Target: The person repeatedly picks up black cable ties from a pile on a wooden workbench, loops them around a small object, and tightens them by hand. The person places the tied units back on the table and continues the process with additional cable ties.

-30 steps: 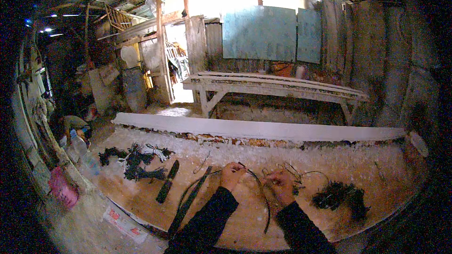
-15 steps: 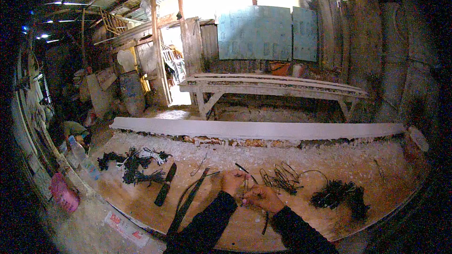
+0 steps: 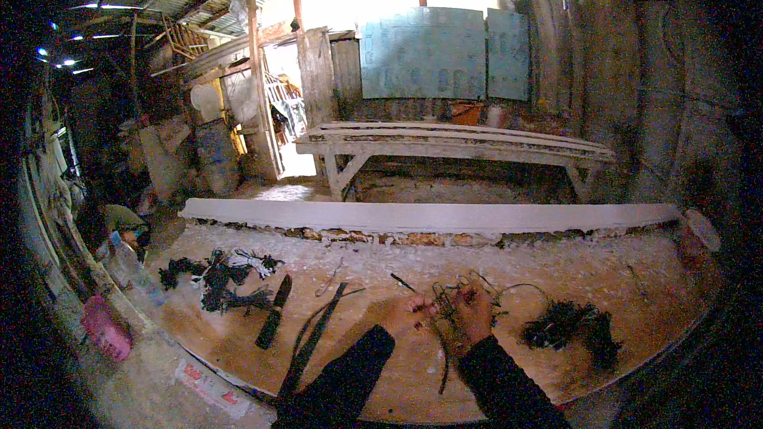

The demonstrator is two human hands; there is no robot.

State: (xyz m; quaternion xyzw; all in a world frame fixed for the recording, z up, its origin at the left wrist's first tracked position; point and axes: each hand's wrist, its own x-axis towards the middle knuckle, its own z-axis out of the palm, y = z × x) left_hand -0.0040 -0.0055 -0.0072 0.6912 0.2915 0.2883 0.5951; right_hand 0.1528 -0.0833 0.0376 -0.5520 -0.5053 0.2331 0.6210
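Note:
My left hand (image 3: 407,314) is over the middle of the board, its fingertips pinched together; what they hold is too small to make out. A narrow black strip (image 3: 443,365) runs under and past those fingertips. Just to the right, my right hand (image 3: 475,314) has its fingers curled on a loose tangle of thin dark wire (image 3: 445,299). One wire end loops away to the right. Beside my left forearm lie long dark strips (image 3: 311,345) and a knife (image 3: 275,311) with a dark handle.
Bundles of black ties lie on the board's left (image 3: 226,280) and right (image 3: 574,326). A long white moulding (image 3: 429,217) spans the board's far edge. Beyond stands a whitish bench (image 3: 461,141). At the left are a pink bag (image 3: 107,330), a clear bottle (image 3: 127,258) and a crouching person (image 3: 123,226).
My right hand has moved right and away from my left hand, onto the tangled wire. My left hand stays nearly in place, still pinched. The view has shifted slightly.

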